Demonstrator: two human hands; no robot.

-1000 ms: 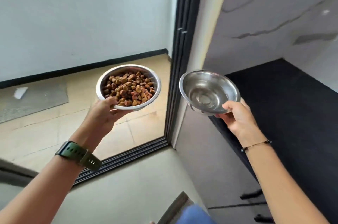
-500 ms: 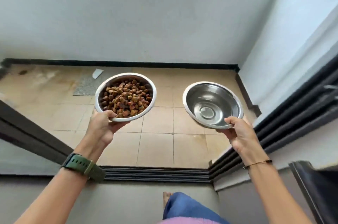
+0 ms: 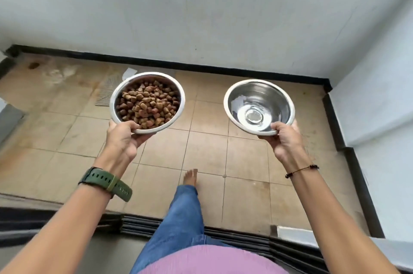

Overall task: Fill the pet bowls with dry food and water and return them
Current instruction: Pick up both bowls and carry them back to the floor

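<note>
Two steel bowls are held out side by side above a tiled floor, both in the middle band of the frame. The left hand holds the food bowl left of centre; its thumb hooks over the near rim and the fingers are curled underneath, clamped on the bowl. This bowl is heaped with brown kibble. The right hand holds the water bowl right of centre in the same way, thumb over the near rim, fingers closed beneath it. Clear water lies in its bottom, and the steel shows through it. The bowls are well apart and roughly level.

A green watch sits on the left wrist, and a thin dark bracelet on the right wrist. Low in the centre, a leg in blue jeans reaches forward, with a bare foot on the tiles. A pale wall with a black skirting strip fills the top of the frame.
</note>
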